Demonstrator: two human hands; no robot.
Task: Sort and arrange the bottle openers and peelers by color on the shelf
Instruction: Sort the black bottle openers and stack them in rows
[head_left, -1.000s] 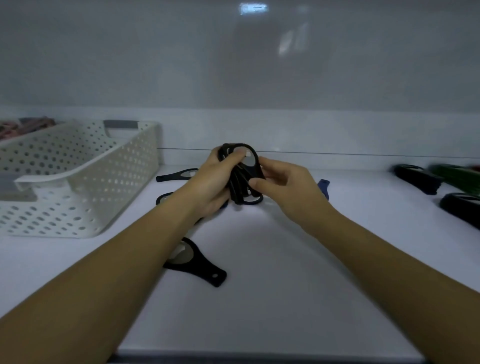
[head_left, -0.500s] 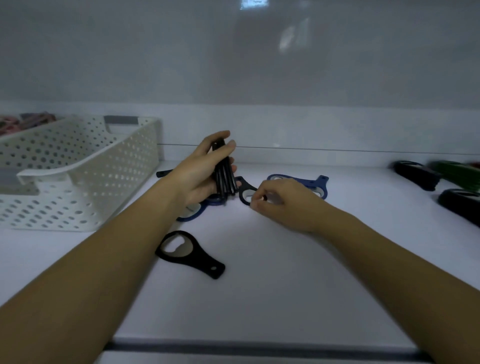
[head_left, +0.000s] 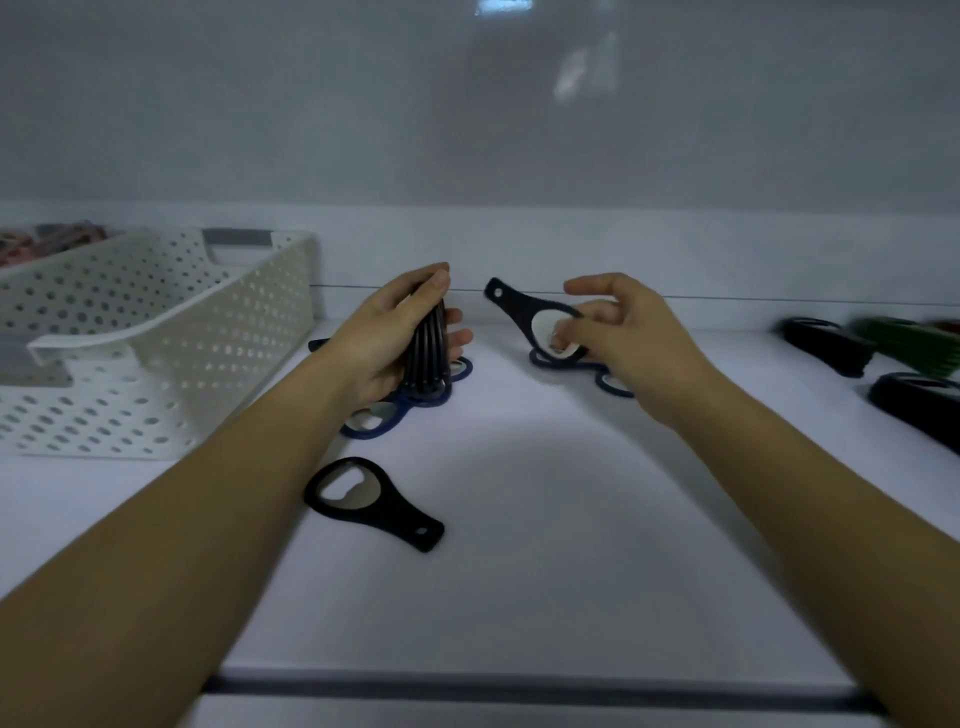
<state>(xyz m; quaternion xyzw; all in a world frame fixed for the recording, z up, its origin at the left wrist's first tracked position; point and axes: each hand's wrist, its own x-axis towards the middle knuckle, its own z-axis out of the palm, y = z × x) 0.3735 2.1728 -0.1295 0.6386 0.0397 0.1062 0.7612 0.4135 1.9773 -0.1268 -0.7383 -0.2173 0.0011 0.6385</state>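
gripping flat black opener stack (head_left: 427, 349) w/ left hand (head_left: 384, 338); right hand (head_left: 618, 332) pinches one.

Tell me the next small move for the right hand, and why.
Probably carry the black opener pinched in the right hand across to the black stack gripped in the left hand: same colour, and it is already lifted off the shelf.
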